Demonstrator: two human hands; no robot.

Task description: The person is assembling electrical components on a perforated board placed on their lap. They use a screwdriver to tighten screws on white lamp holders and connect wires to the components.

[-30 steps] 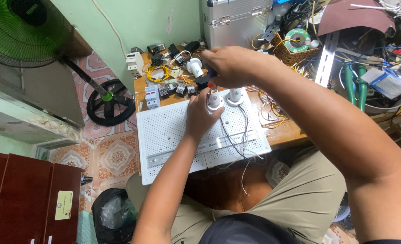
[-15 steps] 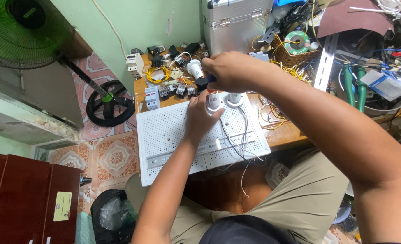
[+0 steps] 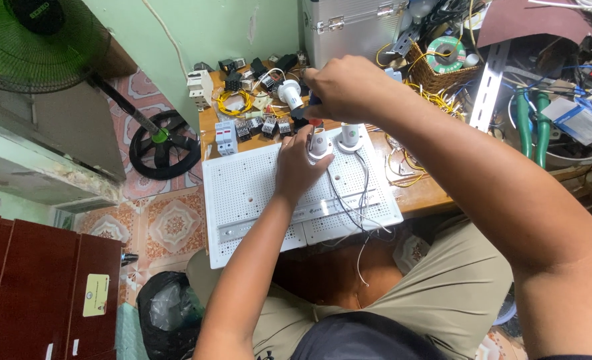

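1. Board [image 3: 256, 193], white and full of little holes, lies flat on the wooden table [image 3: 436, 193].
2. Right hand [image 3: 342, 90] is closed around a dark-handled tool [image 3: 309, 112], just above the lamp socket [image 3: 318, 143].
3. Left hand [image 3: 299, 170] rests on the board, fingers pinching that small white socket.

worktop: wooden worktop [image 3: 436, 193], cluttered
front: white perforated board [image 3: 256, 193] overhanging edge
back: relays [image 3: 259, 127], yellow wire coil [image 3: 232, 103], wicker basket [image 3: 442, 77], metal case [image 3: 349, 27]
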